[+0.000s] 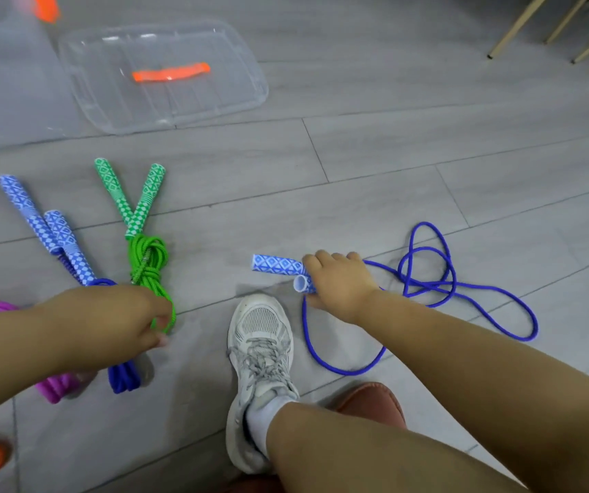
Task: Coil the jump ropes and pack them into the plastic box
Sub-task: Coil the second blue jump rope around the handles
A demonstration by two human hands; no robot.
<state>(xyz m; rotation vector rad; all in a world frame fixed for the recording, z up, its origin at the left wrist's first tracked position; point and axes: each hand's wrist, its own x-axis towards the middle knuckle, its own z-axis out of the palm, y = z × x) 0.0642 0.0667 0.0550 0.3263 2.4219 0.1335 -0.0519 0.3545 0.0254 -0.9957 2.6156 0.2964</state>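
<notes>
Sneaker and bare leg are filling the foreground as a person is sitting on the grey floor. Right hand is gripping both blue handles of an uncoiled blue rope, fingers curled round them. Left hand is pinching the lower loop of a coiled green rope. Beyond, the clear lid is lying beside the blurred plastic box.
</notes>
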